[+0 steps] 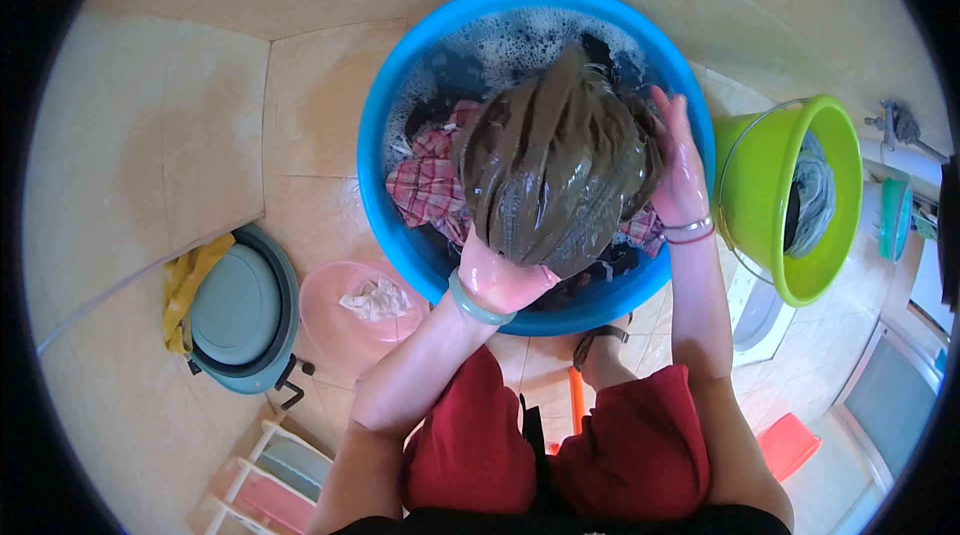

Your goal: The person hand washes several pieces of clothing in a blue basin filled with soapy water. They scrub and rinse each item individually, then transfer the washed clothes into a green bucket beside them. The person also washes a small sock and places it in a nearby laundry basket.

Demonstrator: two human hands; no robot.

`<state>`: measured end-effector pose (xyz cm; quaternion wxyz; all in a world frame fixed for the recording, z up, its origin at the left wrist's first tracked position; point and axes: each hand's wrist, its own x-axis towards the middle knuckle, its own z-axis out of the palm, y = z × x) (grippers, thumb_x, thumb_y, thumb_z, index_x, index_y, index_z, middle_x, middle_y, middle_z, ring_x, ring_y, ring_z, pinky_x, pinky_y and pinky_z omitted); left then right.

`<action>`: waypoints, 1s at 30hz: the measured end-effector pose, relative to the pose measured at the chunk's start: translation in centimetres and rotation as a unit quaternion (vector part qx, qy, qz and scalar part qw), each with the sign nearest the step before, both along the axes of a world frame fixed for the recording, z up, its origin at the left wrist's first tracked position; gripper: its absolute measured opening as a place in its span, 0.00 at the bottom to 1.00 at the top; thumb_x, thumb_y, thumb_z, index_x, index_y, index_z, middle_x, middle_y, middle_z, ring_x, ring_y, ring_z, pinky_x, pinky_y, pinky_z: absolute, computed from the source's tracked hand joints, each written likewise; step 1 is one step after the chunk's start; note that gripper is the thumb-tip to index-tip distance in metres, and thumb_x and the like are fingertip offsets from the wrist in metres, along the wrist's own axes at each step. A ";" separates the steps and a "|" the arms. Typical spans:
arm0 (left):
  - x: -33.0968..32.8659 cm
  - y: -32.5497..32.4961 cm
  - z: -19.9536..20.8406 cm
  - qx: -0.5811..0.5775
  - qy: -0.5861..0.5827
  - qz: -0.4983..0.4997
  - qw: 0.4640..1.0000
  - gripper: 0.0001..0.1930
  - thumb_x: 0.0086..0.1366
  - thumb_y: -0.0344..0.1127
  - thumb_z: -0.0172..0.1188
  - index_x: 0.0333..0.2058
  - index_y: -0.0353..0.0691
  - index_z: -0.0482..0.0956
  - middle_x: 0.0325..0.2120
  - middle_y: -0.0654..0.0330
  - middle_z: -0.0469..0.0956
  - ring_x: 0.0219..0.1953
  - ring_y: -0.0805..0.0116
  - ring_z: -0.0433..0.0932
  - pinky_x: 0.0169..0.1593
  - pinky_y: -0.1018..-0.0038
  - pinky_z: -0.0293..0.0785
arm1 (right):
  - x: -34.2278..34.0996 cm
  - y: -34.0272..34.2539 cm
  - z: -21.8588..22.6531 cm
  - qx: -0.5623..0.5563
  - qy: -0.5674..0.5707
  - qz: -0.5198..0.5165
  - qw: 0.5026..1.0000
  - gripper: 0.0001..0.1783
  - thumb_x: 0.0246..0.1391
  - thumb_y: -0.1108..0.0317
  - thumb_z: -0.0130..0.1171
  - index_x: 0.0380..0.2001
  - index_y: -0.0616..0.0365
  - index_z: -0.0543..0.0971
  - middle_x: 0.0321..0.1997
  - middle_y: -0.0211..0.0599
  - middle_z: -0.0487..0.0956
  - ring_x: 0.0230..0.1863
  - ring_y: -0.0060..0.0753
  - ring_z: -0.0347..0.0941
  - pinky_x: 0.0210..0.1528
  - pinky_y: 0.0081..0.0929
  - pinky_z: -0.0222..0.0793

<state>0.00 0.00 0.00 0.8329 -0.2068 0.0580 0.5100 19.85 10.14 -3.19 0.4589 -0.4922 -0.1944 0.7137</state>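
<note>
A wet, dark olive-brown garment (560, 165) is bunched up over a large blue basin (377, 205) of sudsy water. My left hand (500, 270), with a pale green bangle at its wrist, holds the bundle from below; its fingers are mostly hidden under the cloth. Against the bundle's right side rests my right hand (680, 165), fingers stretched upward, with bracelets at the wrist. Beneath and left of the bundle, a red plaid garment (425, 185) lies in the basin among darker soaked clothes. White foam (510, 40) floats toward the far side.
Right of the basin stands a lime-green bucket (750, 195) with grey cloth inside. To the left are a pink basin (325, 320) holding a white cloth (375, 300) and grey-blue stacked basins (235, 305) with a yellow cloth (190, 290). Tiled walls enclose the far and left sides.
</note>
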 end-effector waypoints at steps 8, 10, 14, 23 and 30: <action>1.5 -0.3 3.0 0.024 -0.050 0.017 0.998 0.27 0.68 0.54 0.47 0.61 0.48 0.68 0.62 0.63 0.66 0.63 0.59 0.65 0.65 0.57 0.57 | -1.0 -7.7 -1.3 -0.055 0.174 -0.039 0.982 0.39 0.63 0.38 0.40 0.68 0.52 0.55 0.72 0.36 0.57 0.72 0.42 0.49 0.71 0.47 0.44; 2.6 -0.8 3.2 0.007 -0.055 0.000 0.998 0.27 0.67 0.54 0.50 0.60 0.49 0.70 0.61 0.63 0.68 0.62 0.60 0.66 0.64 0.58 0.59 | -1.9 -6.6 -1.1 -0.022 0.201 -0.016 0.979 0.38 0.62 0.41 0.43 0.67 0.53 0.57 0.70 0.36 0.59 0.70 0.41 0.52 0.70 0.45 0.47; 3.1 -2.2 -0.2 0.022 -0.065 0.006 0.998 0.25 0.69 0.50 0.47 0.61 0.47 0.67 0.62 0.59 0.65 0.64 0.60 0.63 0.67 0.58 0.56 | -3.0 -2.2 -0.3 0.053 0.212 0.034 0.975 0.36 0.60 0.48 0.49 0.66 0.54 0.59 0.66 0.36 0.63 0.66 0.38 0.57 0.66 0.41 0.53; 2.6 -0.6 -1.8 -0.028 0.306 -0.119 0.944 0.21 0.73 0.42 0.45 0.62 0.45 0.62 0.54 0.59 0.72 0.53 0.66 0.74 0.59 0.66 0.70 | -2.1 0.2 0.5 0.142 -0.131 0.140 0.971 0.33 0.55 0.63 0.62 0.62 0.55 0.65 0.58 0.36 0.73 0.57 0.33 0.69 0.59 0.32 0.65; 3.1 -0.1 -3.7 0.070 0.327 -0.065 0.940 0.21 0.75 0.41 0.40 0.63 0.44 0.56 0.56 0.59 0.67 0.55 0.70 0.70 0.59 0.74 0.68 | -4.4 0.4 1.3 0.240 -0.280 0.128 0.920 0.30 0.41 0.77 0.64 0.52 0.62 0.72 0.48 0.32 0.78 0.47 0.23 0.72 0.52 0.22 0.67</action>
